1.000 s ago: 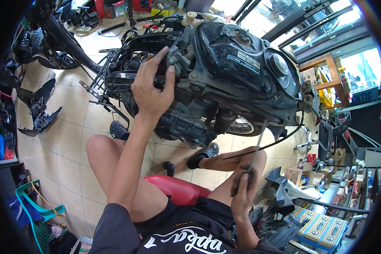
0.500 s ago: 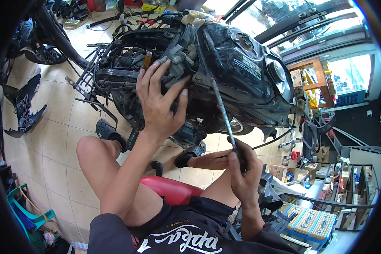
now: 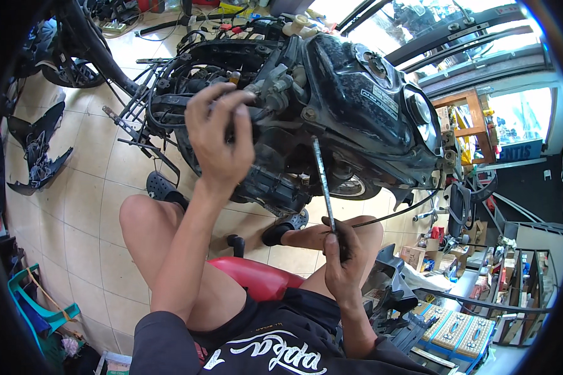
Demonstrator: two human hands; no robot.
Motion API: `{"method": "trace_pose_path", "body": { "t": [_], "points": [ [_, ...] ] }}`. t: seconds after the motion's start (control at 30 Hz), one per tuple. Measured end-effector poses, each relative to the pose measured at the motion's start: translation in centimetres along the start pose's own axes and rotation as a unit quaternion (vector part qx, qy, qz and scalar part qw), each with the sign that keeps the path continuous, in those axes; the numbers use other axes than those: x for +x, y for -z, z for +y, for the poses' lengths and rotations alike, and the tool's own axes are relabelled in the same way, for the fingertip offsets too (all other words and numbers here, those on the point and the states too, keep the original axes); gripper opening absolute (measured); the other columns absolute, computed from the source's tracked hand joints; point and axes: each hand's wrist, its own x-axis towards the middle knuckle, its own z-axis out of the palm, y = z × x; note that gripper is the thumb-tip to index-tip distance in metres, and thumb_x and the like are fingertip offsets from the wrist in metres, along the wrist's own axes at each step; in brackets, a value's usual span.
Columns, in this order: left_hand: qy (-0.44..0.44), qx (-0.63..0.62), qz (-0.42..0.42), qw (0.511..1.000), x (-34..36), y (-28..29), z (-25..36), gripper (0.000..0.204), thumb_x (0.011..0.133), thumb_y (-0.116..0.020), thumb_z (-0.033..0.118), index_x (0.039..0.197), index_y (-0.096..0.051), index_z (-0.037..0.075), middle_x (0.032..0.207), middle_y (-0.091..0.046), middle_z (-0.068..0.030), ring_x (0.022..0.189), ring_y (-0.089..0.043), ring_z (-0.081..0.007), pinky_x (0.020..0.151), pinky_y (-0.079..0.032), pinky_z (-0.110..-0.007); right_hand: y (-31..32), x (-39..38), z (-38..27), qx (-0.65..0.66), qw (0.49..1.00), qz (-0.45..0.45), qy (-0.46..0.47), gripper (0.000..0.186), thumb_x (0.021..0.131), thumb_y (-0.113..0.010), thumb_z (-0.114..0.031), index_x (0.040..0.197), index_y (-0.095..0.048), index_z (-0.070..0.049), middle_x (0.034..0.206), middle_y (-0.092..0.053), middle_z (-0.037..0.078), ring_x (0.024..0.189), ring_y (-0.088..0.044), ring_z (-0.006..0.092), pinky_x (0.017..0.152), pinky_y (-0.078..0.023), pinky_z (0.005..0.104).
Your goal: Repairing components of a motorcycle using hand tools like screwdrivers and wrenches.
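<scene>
Metal rod [image 3: 322, 181] at centre of the frame, slim, straight, slanting from lower right to upper left, surface scuffed in pale and dark grey. Marking on it: too small to tell. Upper tip overlapping the dark underside of the motorcycle [image 3: 281, 140]; touching or just in front, cannot tell. Across upper centre, on the black tank [image 3: 344, 94]: label [image 3: 381, 103] with pale print, small and angled.

Right hand [image 3: 345, 255], centre-right: grip clenched around the rod's lower end, thumb laid along it, fingers darkened with smudges. Left hand [image 3: 222, 134], left of centre: grip half open, fingers bent, thumb apart, near the grey fittings beside the tank; contact hidden by the fingertips. Motorcycle lying across upper centre, black, dusty, scratched on the tank, with inner parts and cables exposed toward upper left.

Further out: red seat [image 3: 250, 276] at lower centre, white script on the black shirt [image 3: 231, 334] along the bottom edge, black fairing piece [image 3: 40, 150] on the tiled floor [image 3: 94, 206] at left, blue panel [image 3: 520, 150] with pale letters at right, wooden frame [image 3: 478, 129] at upper right, teal plastic chair [image 3: 59, 317] at lower left.
</scene>
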Motion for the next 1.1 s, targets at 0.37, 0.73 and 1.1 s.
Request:
{"method": "trace_pose_path", "body": {
  "t": [0.37,0.73,1.1],
  "points": [
    [0.249,0.071,-0.048,0.965,2.5,4.2,-8.3,0.024,0.093,-0.056,0.017,0.106,-0.069,0.002,0.101,-0.069,-0.0146,0.092,-0.066,-0.0278,0.086,-0.05,-0.037,-1.5,-1.3,1.9,-0.15,0.984,-0.092,-0.012,0.017,0.093,-0.062,-0.011,0.106,-0.067,0.0,0.061,-0.053,0.005,0.052,-0.044,0.0095,0.051,-0.038,0.0251],
    [0.261,0.18,-0.124,0.94,2.8,4.9,-12.4,0.03,0.088,-0.058,0.027,0.104,-0.071,0.005,0.097,-0.071,-0.0182,0.094,-0.067,-0.0346,0.087,-0.051,-0.041,-1.5,0.3,3.5,-0.018,0.997,0.073,0.008,0.028,0.104,-0.047,-0.02,0.122,-0.056,0.0,0.076,-0.05,-0.002,0.061,-0.041,0.0025,0.052,-0.031,0.0168],
    [0.202,0.305,-0.177,0.914,2.0,3.5,-12.4,0.036,0.091,-0.058,0.032,0.11,-0.069,0.004,0.106,-0.069,-0.0203,0.102,-0.064,-0.0357,0.092,-0.048,-0.041,-3.3,-2.0,4.3,0.028,0.997,0.055,-0.05,0.03,0.103,-0.047,-0.015,0.124,-0.056,0.004,0.074,-0.049,-0.003,0.064,-0.042,0.0041,0.056,-0.033,0.0189]
  ]
}}
